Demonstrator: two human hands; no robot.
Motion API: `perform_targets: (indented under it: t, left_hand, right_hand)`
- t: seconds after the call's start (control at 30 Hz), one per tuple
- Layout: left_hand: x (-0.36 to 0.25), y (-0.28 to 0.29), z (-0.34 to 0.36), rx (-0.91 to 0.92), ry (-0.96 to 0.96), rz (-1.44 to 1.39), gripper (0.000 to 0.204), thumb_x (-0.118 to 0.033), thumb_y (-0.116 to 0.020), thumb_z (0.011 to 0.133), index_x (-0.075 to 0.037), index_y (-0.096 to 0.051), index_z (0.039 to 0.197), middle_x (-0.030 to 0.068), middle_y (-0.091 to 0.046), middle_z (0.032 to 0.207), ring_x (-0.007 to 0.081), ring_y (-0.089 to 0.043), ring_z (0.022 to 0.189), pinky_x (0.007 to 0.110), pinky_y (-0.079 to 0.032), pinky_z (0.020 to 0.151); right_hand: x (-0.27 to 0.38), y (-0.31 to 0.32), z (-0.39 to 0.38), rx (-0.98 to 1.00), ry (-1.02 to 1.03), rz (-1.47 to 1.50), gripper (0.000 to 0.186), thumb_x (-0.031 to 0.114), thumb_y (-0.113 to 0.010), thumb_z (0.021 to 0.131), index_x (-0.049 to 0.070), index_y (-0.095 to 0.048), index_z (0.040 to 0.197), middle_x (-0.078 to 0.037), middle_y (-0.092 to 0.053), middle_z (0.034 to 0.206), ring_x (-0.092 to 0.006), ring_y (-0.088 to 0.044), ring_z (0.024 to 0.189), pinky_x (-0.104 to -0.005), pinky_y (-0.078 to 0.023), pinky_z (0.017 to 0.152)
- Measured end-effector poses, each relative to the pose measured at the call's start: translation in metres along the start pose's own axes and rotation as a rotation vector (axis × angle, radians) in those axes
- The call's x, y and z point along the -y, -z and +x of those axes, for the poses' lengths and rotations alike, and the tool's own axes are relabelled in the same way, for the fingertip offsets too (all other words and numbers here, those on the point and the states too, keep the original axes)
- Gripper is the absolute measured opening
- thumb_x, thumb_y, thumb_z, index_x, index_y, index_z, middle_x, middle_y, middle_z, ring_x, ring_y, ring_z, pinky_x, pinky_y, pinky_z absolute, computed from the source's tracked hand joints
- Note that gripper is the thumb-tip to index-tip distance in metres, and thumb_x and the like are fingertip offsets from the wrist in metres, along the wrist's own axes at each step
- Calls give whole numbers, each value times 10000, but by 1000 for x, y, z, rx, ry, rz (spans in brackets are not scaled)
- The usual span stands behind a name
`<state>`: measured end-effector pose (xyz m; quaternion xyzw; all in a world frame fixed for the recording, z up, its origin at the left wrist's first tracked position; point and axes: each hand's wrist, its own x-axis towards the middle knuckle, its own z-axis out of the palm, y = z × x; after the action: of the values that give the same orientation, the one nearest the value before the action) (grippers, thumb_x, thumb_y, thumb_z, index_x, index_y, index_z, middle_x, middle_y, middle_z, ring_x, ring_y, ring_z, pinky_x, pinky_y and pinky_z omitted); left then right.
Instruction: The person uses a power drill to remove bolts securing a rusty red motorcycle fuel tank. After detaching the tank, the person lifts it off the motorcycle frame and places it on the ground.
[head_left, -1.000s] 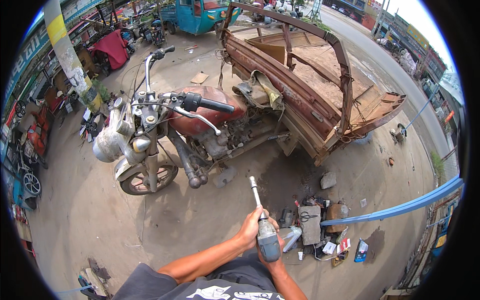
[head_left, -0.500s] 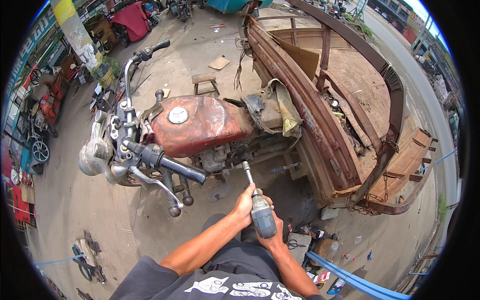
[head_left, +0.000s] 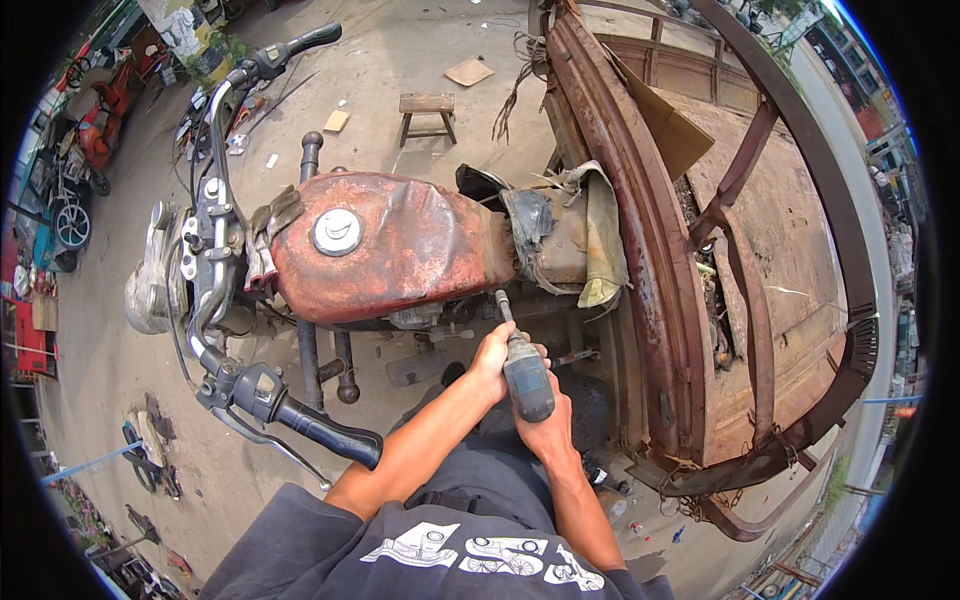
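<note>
A dark grey impact wrench [head_left: 528, 378] with a slim silver socket extension [head_left: 503, 300] is held in front of my body, tip pointing away from me. My left hand [head_left: 491, 357] is closed round its front, just behind the extension. Lower down, my right hand [head_left: 546, 420] grips it from the right, partly hidden by the body of the tool. The extension's tip lies just below the rear lower edge of a dented red fuel tank [head_left: 400, 245] in this view; whether it touches anything cannot be made out. Behind the tank sits a torn seat [head_left: 560, 235].
On the left, the handlebar grip [head_left: 330, 430] and lever reach close to my left forearm. A rusty cargo bed [head_left: 660, 270] with a curved rail [head_left: 850, 240] rises on the right. Beyond the motorcycle stands a small wooden stool [head_left: 427, 115].
My view has come nearer to the motorcycle. The impact wrench, held in both hands, has moved forward, and its tip now sits closer to the rear of the tank.
</note>
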<state>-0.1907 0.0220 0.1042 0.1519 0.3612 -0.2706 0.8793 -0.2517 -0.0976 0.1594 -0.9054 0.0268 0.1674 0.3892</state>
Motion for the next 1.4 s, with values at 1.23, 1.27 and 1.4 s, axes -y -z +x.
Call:
perform_targets:
  t: [1.23,1.27,1.4]
  left_hand:
    - [-88,-46,136,-142,227,-157,433,-404,-343,954,5,-465,1030,207,-641,879,362,-652,796,503,-544,716]
    - [-91,-42,137,-132,244,-161,444,-408,-343,954,9,-470,1040,203,-643,884,360,-652,800,501,-545,717]
    - [-94,-38,140,-137,230,-164,506,-422,-341,953,43,-505,1066,193,-645,899,344,-654,807,484,-547,733]
  right_hand:
    - [15,49,181,298,-21,-298,429,116,-678,739,-98,-483,1056,-291,-639,770,-442,-644,782,-456,-511,678]
    - [20,46,183,301,-24,-310,433,114,-679,737,-100,-482,1057,-293,-639,773,-443,-643,785,-456,-511,679]
    - [33,42,187,310,-58,-333,428,103,-678,725,-95,-490,1055,-296,-641,800,-448,-638,807,-465,-507,700]
